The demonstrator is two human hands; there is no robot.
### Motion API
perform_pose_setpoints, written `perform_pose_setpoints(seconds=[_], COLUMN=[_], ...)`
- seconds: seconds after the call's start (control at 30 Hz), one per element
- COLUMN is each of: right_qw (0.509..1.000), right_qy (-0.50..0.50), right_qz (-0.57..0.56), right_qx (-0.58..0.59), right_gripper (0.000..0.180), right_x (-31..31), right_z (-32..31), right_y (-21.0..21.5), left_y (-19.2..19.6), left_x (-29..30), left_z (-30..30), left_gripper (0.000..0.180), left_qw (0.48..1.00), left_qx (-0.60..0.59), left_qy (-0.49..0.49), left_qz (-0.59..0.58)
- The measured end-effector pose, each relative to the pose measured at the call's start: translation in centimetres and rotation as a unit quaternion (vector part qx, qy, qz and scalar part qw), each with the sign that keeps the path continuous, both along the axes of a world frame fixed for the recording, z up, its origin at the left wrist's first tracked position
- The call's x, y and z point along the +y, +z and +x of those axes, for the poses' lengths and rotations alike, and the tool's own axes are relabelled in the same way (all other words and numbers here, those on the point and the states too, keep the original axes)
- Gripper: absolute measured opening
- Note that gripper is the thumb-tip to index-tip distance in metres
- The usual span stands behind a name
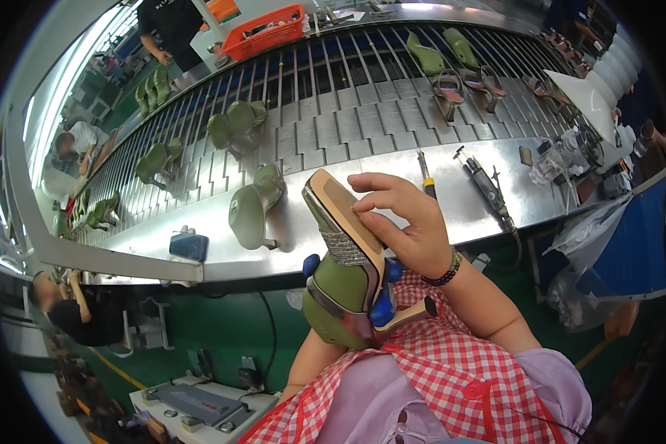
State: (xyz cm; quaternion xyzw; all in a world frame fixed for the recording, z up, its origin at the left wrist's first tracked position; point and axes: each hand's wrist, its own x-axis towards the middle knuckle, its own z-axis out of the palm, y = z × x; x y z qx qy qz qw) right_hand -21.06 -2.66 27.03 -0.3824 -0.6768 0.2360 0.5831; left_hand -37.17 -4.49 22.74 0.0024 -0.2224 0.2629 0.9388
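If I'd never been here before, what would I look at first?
Probably the high-heeled sandal with its sparkly strap, held up in the middle on a green foot-shaped form, in front of a red-and-white checked apron. Next might come more green forms on the metal slatted conveyor beyond, and the bright orange-red basket at the top, left of centre.

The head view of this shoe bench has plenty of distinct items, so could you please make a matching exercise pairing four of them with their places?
1. high-heeled shoe with a glittery silvery strap
2. orange-red plastic basket
3. slim tool with a yellow-and-black handle
4. white ribbed hose

A. far edge of the slatted metal conveyor
B. upper right of the view
C. held, sole toward the right hand
D. lying on the shiny steel ledge

Pairs: 1-C, 2-A, 3-D, 4-B
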Motion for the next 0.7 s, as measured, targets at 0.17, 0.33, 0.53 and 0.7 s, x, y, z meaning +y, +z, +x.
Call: perform_pose_setpoints(seconds=[0.17,0.33,0.53,0.7], right_qw=[0.997,0.995,0.991,0.997], right_qy=[0.060,0.084,-0.018,0.017], right_qz=[0.005,-0.006,-0.086,-0.042], right_qx=[-0.039,-0.044,-0.103,-0.054], right_gripper=[0.033,0.047,0.057,0.053], right_x=[-0.4,-0.2,-0.4,-2.0], right_z=[-0.2,-0.7,-0.9,0.2], right_y=[-0.3,-1.0,-2.1,-0.3], left_y=[0.4,1.1,2.9,2.2], left_x=[0.9,1.1,1.3,2.1], left_z=[0.1,0.1,-0.9,-3.1], left_gripper=[0.078,0.078,0.079,0.076], left_qw=[1.000,1.000,0.999,0.924], left_qx=[-0.008,-0.014,-0.014,0.223], left_qy=[0.007,0.007,0.026,0.291], left_qz=[0.002,0.008,0.038,0.110])
